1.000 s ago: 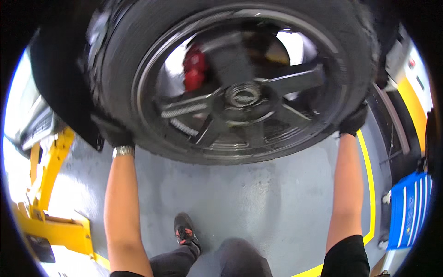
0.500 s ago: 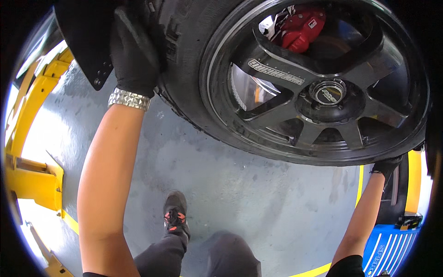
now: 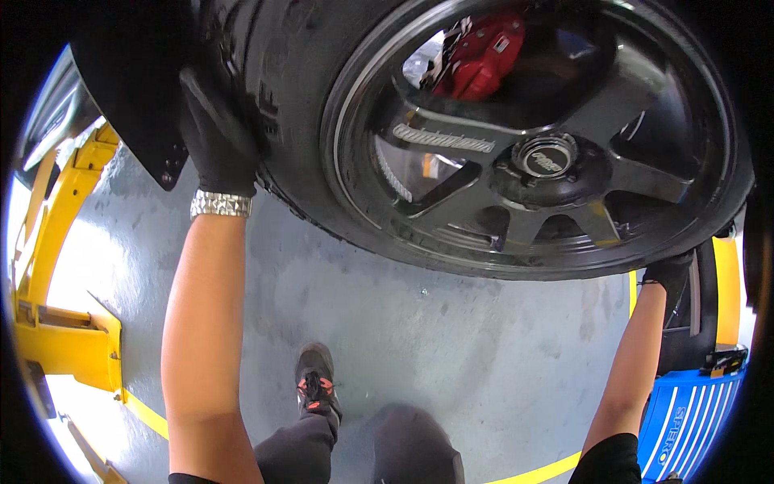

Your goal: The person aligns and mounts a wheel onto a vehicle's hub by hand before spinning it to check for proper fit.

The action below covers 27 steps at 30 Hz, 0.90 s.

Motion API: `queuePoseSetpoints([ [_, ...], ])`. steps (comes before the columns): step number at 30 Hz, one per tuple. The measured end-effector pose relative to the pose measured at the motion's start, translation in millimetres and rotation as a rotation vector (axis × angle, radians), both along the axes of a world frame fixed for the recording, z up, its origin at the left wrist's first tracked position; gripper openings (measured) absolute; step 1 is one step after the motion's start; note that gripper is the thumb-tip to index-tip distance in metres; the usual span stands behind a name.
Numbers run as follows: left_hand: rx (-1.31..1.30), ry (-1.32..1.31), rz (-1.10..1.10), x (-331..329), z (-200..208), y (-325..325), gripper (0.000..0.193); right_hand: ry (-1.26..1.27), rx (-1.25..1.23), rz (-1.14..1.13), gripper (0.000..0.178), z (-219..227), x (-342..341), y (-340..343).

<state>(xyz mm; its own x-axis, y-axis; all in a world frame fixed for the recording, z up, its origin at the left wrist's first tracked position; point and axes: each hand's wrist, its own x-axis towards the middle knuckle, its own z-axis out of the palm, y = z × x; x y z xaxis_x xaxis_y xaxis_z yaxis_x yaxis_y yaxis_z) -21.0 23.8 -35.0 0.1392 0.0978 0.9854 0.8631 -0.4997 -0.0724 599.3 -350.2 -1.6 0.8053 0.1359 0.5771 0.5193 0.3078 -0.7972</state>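
A large wheel, a black tyre (image 3: 282, 137) on a dark spoked rim (image 3: 459, 198), hangs raised in front of me. My left hand (image 3: 214, 133), in a black glove with a metal watch band at the wrist, presses along the left side of the tyre, its fingers partly lost in shadow. My right hand (image 3: 673, 270), also gloved, is closed around the tyre's lower right edge, with its fingertips hidden. Between the spokes shows a red brake caliper (image 3: 484, 64). A round centre cap (image 3: 550, 157) sits at the hub.
A black mud flap (image 3: 149, 121) hangs beside my left hand. Yellow lift parts (image 3: 89, 343) stand at the left, and another yellow post (image 3: 727, 298) is at the right. A blue tool cabinet (image 3: 685, 419) stands at lower right. My shoe (image 3: 314, 379) is on the grey floor (image 3: 484, 355).
The view has tilted slightly, so the wheel and caliper appear farther left. My left hand sits a little lower in the picture. Both hands stay on the tyre.
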Motion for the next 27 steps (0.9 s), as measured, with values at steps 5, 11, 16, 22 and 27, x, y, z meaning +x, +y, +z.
queuePoseSetpoints([
  [5, -0.414, -0.241, -0.215, 6.7, 12.1, -6.8, 0.065, -0.462, -0.587, -0.762, 0.049, -21.5, 45.7, -22.3],
  [11, -1.028, -1.192, -1.160, 11.3, 21.2, -38.4, 0.062, -0.040, -1.135, -0.766, 0.048, -49.8, 28.0, -35.5],
  [16, -1.425, -0.630, -0.691, 58.6, 72.7, -60.8, 0.062, 0.755, -1.008, -0.018, 0.065, -0.5, -23.1, -56.8],
  [22, -2.087, 0.019, -0.604, 183.3, 188.3, -126.1, 0.064, 1.024, -1.598, 0.768, 0.079, 115.1, -210.9, -244.5],
  [27, -2.483, 0.350, -0.371, 229.8, 250.2, -212.3, 0.066, 1.693, -1.403, 0.492, 0.076, 216.8, -298.7, -463.1],
])
